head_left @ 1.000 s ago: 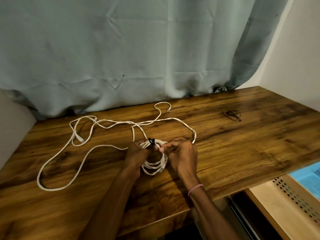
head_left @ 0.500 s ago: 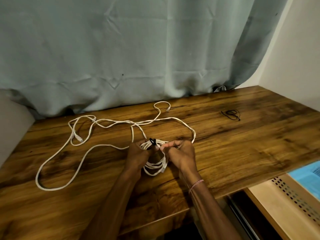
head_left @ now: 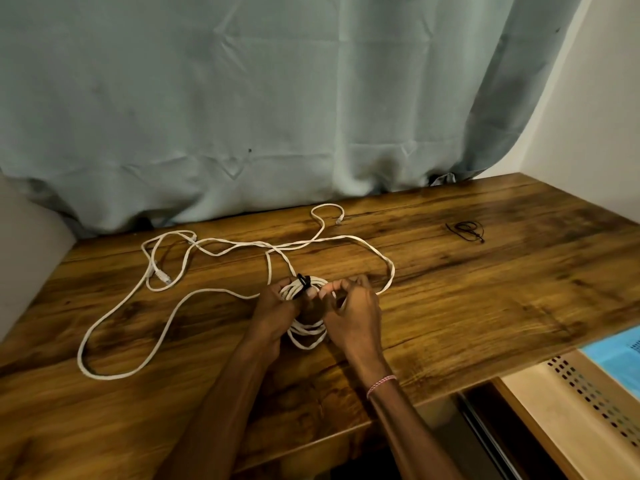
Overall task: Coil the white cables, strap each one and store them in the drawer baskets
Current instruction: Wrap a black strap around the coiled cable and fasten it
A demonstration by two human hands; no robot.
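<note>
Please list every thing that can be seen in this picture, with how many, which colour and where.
coiled cable: one, white, on the table between the hands
strap: one, black, on the top of the coil
loose cable: white, count unclear, spread across the table behind the coil and to its left
spare strap: black, count unclear, far right of the table
table: one, brown wood
curtain: one, grey-green, behind the table
wall: white, right
basket: one, cream, perforated, lower right
bracelet: one, pink and white, right wrist
left hand: grips the coil
right hand: pinches the coil beside the strap
</note>
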